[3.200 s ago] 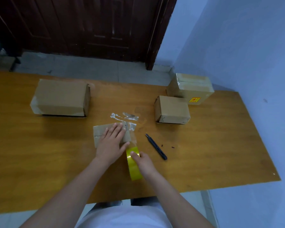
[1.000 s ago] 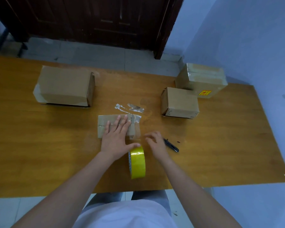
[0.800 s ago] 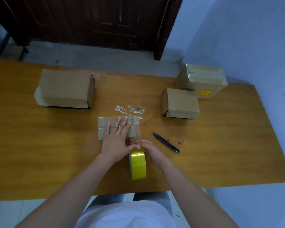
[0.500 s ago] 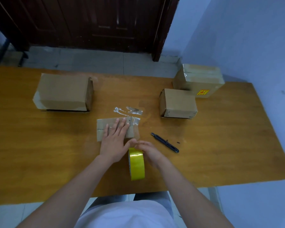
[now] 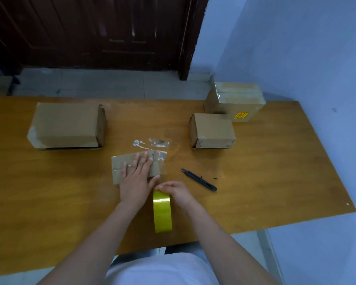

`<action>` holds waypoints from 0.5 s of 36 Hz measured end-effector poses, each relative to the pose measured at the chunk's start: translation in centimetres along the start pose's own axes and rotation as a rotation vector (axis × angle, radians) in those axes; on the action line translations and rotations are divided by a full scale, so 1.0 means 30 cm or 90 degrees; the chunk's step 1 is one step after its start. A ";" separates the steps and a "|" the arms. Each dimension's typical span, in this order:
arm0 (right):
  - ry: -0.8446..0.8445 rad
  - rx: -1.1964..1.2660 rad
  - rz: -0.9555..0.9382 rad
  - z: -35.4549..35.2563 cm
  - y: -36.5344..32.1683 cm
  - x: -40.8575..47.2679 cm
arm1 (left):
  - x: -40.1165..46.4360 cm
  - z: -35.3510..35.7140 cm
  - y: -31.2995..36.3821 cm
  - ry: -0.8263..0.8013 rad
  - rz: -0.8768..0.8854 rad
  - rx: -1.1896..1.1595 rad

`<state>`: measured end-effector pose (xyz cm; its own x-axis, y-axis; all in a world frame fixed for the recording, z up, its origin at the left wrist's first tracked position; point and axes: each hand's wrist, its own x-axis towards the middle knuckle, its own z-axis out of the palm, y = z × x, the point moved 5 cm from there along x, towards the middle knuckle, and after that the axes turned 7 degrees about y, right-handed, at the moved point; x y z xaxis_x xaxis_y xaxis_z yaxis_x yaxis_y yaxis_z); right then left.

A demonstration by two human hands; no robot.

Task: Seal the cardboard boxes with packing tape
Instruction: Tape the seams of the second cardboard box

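1. Orange-brown wooden table (image 5: 255, 182) carries a small flat brown cardboard box (image 5: 119, 167) at centre.
2. Left hand (image 5: 135, 182) lies flat on the box, fingers straight and pressed down.
3. Yellow packing tape roll (image 5: 162, 210) stands on edge just near-right of the box, long axis near-to-far.
4. Right hand (image 5: 176, 191), nearer the roll, curls its fingers over the far top; grip appears to pinch the tape end.
5. Black utility knife (image 5: 198, 179) lies right.

Yellow sticker (image 5: 241, 115), red marks unreadable, on far-right box (image 5: 234, 100); no other text
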<state>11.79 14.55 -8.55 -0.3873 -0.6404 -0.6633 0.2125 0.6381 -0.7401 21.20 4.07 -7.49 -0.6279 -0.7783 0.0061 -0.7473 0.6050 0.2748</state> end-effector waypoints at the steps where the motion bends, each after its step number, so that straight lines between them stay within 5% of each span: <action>1: -0.013 -0.002 0.001 0.000 0.003 -0.008 | 0.003 0.002 0.001 -0.004 -0.009 -0.004; 10: 0.060 0.034 0.029 -0.095 0.035 -0.004 | 0.010 0.003 -0.022 0.037 0.042 0.006; 18: -0.151 -0.373 0.180 -0.135 0.072 0.023 | 0.006 -0.002 -0.059 0.039 0.072 0.029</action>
<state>8.34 17.21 -10.16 -0.1678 -0.4483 -0.8780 -0.2692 0.8776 -0.3967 22.43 2.85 -7.93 -0.6948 -0.7131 0.0936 -0.6829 0.6949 0.2253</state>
